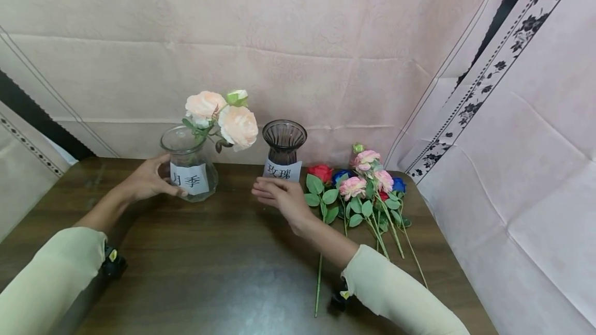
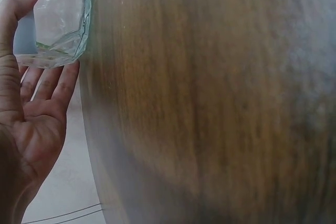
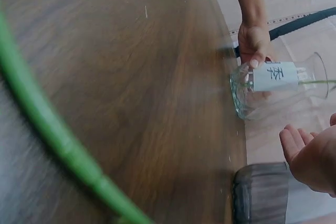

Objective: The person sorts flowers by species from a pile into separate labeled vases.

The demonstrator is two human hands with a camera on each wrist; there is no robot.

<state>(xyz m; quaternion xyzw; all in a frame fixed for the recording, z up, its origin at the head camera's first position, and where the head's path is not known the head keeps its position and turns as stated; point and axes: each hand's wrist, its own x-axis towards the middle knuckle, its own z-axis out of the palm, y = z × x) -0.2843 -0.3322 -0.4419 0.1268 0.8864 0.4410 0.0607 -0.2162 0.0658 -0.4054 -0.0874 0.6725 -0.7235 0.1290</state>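
Observation:
At the back left, my left hand (image 1: 148,180) holds a clear glass vase (image 1: 211,173), its thumb on the front by the white label (image 1: 190,179) and its fingers behind the glass. Peach roses (image 1: 238,125) with a green bud lean out of that vase to the right. My right hand (image 1: 285,199), fingers extended, holds nothing; it is in front of a smoky dark glass vase (image 1: 285,136) and partly covers its white label (image 1: 288,170). In the right wrist view, the right hand (image 3: 314,158) appears between the clear vase (image 3: 273,100) and the dark vase (image 3: 260,195).
Right of the dark vase lie artificial flowers: a red rose (image 1: 320,172), pink blooms (image 1: 352,188) and blue ones (image 1: 399,185). Their green stems (image 1: 318,283) reach forward under the right forearm. Pale cloth (image 1: 279,81) hangs behind the brown wooden table (image 1: 209,273).

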